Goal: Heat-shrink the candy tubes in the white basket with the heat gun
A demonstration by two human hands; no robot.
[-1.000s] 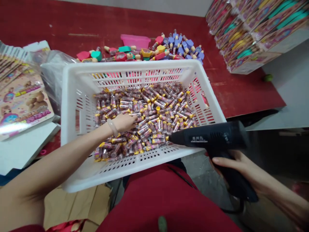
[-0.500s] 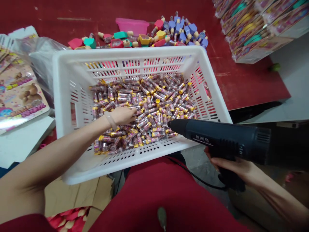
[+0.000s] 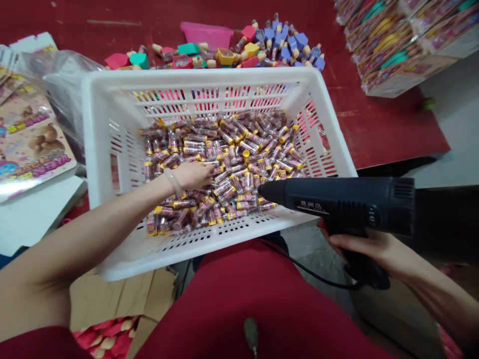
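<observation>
A white plastic basket (image 3: 202, 76) holds a heap of small clear tubes (image 3: 247, 144) with yellow caps and pink-purple labels. My left hand (image 3: 194, 175), a pale bangle on its wrist, reaches down into the heap. Its fingers are curled together among the tubes, and what they hold, if anything, is hidden. My right hand (image 3: 359, 244) is wrapped round the handle of a dark heat gun (image 3: 337, 202). The gun's nozzle points left over the basket's near right side, above the tubes and a short way from my left hand.
Behind the basket lie colourful toy pieces (image 3: 224, 57) and a pink tub (image 3: 206, 36) on a red table (image 3: 112, 30). Packed boxes (image 3: 404, 55) stand at the right, printed cards (image 3: 37, 139) at the left. A black cord (image 3: 310, 276) hangs below the gun; a cardboard box (image 3: 123, 294) sits beneath.
The heat gun has shifted slightly left and levelled a little. My left hand stays at nearly the same spot among the tubes. The whole view has moved slightly.
</observation>
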